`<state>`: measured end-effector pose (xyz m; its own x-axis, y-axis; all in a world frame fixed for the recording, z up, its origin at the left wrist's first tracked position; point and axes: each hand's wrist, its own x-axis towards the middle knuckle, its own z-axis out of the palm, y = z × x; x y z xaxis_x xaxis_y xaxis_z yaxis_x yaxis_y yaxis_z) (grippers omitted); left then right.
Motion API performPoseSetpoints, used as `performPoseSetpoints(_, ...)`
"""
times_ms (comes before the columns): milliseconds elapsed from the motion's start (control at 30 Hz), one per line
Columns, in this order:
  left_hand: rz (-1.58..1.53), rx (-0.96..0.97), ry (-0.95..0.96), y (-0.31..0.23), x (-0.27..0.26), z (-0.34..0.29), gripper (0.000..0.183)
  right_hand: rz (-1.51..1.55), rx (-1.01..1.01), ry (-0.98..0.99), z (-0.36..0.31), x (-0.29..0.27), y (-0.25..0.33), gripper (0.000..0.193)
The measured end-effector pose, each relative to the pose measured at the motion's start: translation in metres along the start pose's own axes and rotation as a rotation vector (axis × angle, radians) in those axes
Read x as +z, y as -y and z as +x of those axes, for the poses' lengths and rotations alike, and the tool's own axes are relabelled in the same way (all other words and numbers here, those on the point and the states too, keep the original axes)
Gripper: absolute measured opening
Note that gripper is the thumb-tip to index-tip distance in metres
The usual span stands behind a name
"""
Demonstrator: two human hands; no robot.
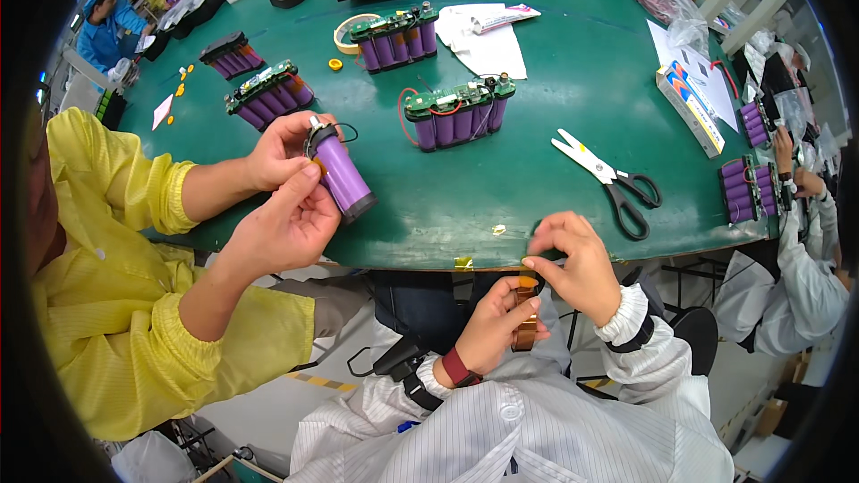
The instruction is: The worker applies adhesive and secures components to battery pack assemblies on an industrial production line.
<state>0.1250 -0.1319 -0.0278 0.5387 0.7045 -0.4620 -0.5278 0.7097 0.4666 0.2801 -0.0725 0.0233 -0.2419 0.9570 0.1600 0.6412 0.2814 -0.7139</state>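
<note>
Just below the near table edge, my left hand (490,329) grips a roll of shiny amber tape (525,336), fingers wrapped around it. Above the roll, my right hand (577,270) is curled with thumb and forefinger pinched at the tape's upper end; the fingertips are slightly blurred. A short strip of yellowish tape (463,264) sticks to the table edge, left of my hands. Black-handled scissors (608,177) lie on the green table (376,188) beyond my right hand. The closest battery pack (458,114), purple cells under a green circuit board, stands farther up the table.
At left, a person in yellow (134,215) holds a purple battery pack (344,170) in both hands. More packs (268,94) stand beyond, near a tape ring (353,33) and a white cloth (483,45). A narrow box (689,107) lies right; another person's hands (796,170) work there.
</note>
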Motion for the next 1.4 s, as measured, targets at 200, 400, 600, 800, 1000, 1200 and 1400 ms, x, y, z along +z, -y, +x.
performPoseSetpoints(200,0.023,-0.001,-0.047,-0.003,0.005,0.002,0.023,0.021,0.029,-0.161,0.007,0.000,-0.017,0.038)
performPoseSetpoints(400,0.087,0.029,-0.132,0.009,-0.002,0.005,0.023,-0.345,0.024,-0.250,0.012,-0.082,-0.061,0.036)
performPoseSetpoints(600,0.051,0.067,-0.190,0.014,0.004,0.005,0.020,-0.278,0.222,0.173,0.006,-0.121,-0.083,0.040)
performPoseSetpoints(800,0.072,0.129,-0.161,0.019,-0.001,0.006,0.016,-0.376,0.160,0.158,0.008,-0.114,-0.073,0.047)
performPoseSetpoints(1000,0.104,0.127,-0.158,0.019,0.000,0.004,0.014,-0.502,0.327,0.165,0.016,-0.114,-0.068,0.036)
performPoseSetpoints(1200,0.121,0.143,-0.171,0.023,-0.004,0.005,0.012,-0.207,0.412,0.449,-0.003,-0.149,-0.057,0.027)
performPoseSetpoints(1400,0.094,0.133,-0.175,0.022,-0.003,0.003,0.012,0.022,0.142,0.820,-0.032,-0.151,-0.051,0.071)
